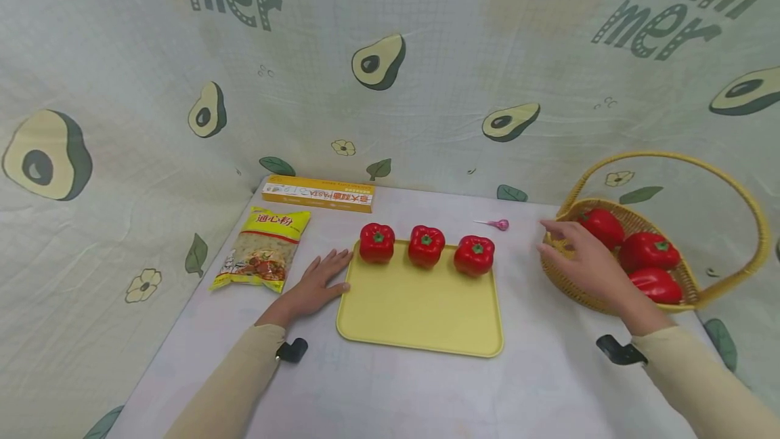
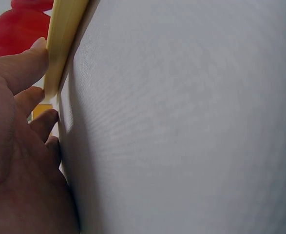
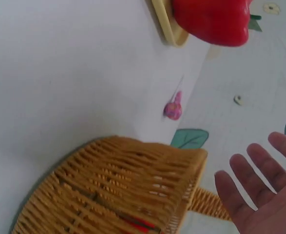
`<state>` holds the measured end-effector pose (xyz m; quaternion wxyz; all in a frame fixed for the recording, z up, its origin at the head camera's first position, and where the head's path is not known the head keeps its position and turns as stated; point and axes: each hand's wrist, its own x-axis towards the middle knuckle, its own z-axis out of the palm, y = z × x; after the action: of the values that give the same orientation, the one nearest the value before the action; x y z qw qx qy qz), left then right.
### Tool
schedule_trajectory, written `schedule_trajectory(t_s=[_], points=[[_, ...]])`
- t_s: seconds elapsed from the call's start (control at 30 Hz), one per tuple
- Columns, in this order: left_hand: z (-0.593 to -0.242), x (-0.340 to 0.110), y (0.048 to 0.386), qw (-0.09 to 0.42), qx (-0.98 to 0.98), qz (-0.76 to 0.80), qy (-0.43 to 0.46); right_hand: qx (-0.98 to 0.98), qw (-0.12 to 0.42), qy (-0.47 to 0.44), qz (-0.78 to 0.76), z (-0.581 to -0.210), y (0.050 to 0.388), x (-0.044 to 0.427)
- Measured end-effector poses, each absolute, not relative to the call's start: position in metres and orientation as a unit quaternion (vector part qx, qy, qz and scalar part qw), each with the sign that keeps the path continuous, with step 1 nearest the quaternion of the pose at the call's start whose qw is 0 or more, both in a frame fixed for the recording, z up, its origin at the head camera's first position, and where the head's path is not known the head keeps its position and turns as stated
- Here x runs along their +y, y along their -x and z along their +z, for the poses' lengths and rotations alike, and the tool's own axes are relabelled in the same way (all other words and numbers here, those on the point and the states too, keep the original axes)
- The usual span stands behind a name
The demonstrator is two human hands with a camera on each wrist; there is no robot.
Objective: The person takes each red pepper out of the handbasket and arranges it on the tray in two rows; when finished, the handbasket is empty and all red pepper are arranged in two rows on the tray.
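Three red peppers (image 1: 426,246) stand in a row along the far edge of a yellow tray (image 1: 420,310). My left hand (image 1: 313,288) lies with spread fingers at the tray's left edge; in the left wrist view its thumb (image 2: 28,68) touches the rim (image 2: 65,44). Over the left side of a wicker basket (image 1: 573,290) hovers my right hand (image 1: 585,259), fingers extended and holding nothing. Several red peppers (image 1: 648,251) lie inside the basket. The right wrist view shows the empty right hand (image 3: 269,190) beside the basket (image 3: 108,185), and one tray pepper (image 3: 213,22).
A yellow bag of pasta (image 1: 262,249) lies left of my left hand, with a long orange pasta box (image 1: 318,194) behind it. A small pink pointed tool (image 1: 501,224) lies between tray and basket. The basket's tall handle (image 1: 758,222) arches up at the right.
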<state>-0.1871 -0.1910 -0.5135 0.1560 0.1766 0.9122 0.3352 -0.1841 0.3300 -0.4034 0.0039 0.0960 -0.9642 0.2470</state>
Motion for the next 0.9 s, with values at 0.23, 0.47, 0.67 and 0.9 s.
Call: schedule_trajectory(t_s=[0.23,0.47,0.67,0.9], points=[[-0.515,-0.192,0.188,0.157,0.913,0.332,-0.178,-0.967,0.008,-0.081,0.241,-0.397,0.186,0.347],[-0.514,-0.192,0.188,0.156,0.911,0.338,-0.180,-0.971,-0.004,-0.083,0.225,-0.388,0.189,0.368],[-0.513,-0.191,0.187,0.155,0.912,0.336,-0.176,-0.977,-0.015,-0.074,0.200,-0.384,0.195,0.390],[-0.512,-0.190,0.186,0.155,0.912,0.338,-0.176,-0.982,-0.025,-0.036,0.185,-0.380,0.202,0.412]])
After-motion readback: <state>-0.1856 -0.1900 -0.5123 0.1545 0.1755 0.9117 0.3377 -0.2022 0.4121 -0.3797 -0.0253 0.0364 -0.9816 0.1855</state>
